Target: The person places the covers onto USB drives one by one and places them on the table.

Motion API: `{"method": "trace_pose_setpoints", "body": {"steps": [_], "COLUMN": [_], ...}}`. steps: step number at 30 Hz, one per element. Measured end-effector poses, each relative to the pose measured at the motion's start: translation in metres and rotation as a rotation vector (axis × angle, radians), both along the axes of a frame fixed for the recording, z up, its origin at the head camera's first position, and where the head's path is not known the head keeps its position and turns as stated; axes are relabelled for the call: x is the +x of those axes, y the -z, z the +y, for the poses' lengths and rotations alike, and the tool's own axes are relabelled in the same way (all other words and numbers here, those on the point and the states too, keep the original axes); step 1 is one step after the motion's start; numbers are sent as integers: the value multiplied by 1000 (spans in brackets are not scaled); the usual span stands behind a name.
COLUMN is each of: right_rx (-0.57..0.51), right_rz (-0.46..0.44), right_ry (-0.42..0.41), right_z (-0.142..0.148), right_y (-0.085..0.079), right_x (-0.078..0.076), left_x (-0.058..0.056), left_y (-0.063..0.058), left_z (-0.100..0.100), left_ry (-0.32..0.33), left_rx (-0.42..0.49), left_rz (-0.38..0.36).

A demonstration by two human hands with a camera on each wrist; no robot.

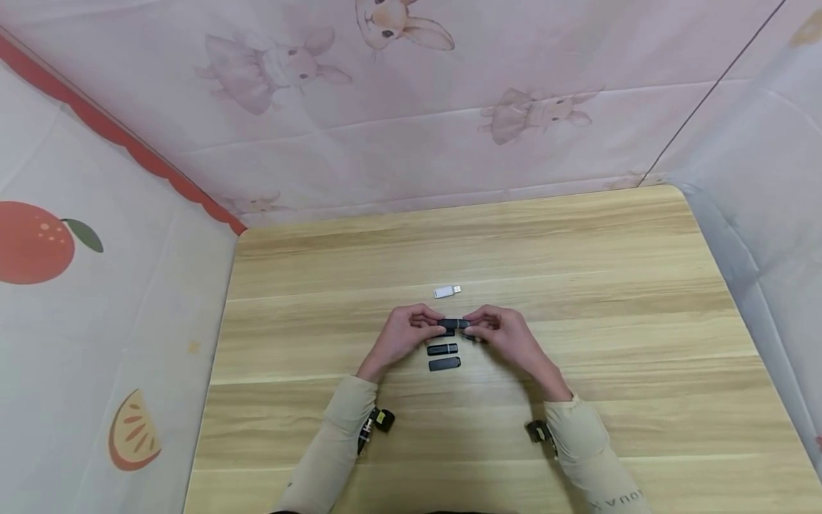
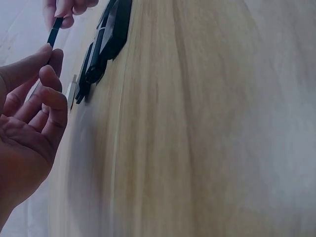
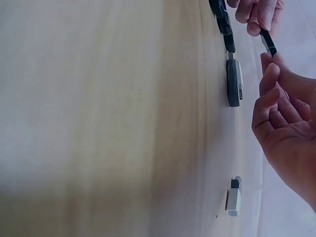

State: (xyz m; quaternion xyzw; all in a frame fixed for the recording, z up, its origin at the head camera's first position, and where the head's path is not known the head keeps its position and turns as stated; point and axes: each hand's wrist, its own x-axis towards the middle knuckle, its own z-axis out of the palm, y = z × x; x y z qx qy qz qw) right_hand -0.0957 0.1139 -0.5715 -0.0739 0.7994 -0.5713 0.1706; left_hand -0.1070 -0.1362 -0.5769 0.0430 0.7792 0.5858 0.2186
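Observation:
A dark USB flash drive (image 1: 454, 323) with a thin pale band is held level between both hands in the head view. My left hand (image 1: 411, 327) pinches its left end between thumb and fingers. At the other end, the thumb and fingers of my right hand (image 1: 504, 334) pinch it. Both wrist views show the stick (image 2: 55, 30) spanning the two sets of fingertips, which hide its ends. Below lie a black banded flash drive (image 1: 442, 350) and a dark grey one (image 1: 444, 364). Another black drive (image 1: 443, 333) is partly covered by the left fingers.
A white flash drive (image 1: 447, 291) with a bare metal plug lies beyond the hands. A small silver-and-black piece (image 3: 233, 200) sits apart on the wooden table (image 1: 642, 321) in the right wrist view. Patterned cloth walls (image 1: 411, 157) border the table.

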Motion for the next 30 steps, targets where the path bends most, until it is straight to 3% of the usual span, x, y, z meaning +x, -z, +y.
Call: {"method": "trace_pose_setpoints", "body": {"steps": [5,11,14,22,30], "right_rx": [61,257,326,420,426], "right_rz": [36,182,213,201,175], "right_ry": [-26,-83,-111,-121,-129], "right_z": [-2,-10,-15,-24,-26], "right_y": [-5,-1,2,5,4], "right_x": [-5,-20,-26,-31,-31], "left_x": [-3,-10,-12,-9,-6], "left_y": [-2,-4,-3,-5,-6], "left_z": [-1,-3,-4,0,4], "left_ry": [-6,17,37,71,80], "left_rx": [-62,-238,-332,-573,-651], "left_rz": [48,228,292,329,360]}}
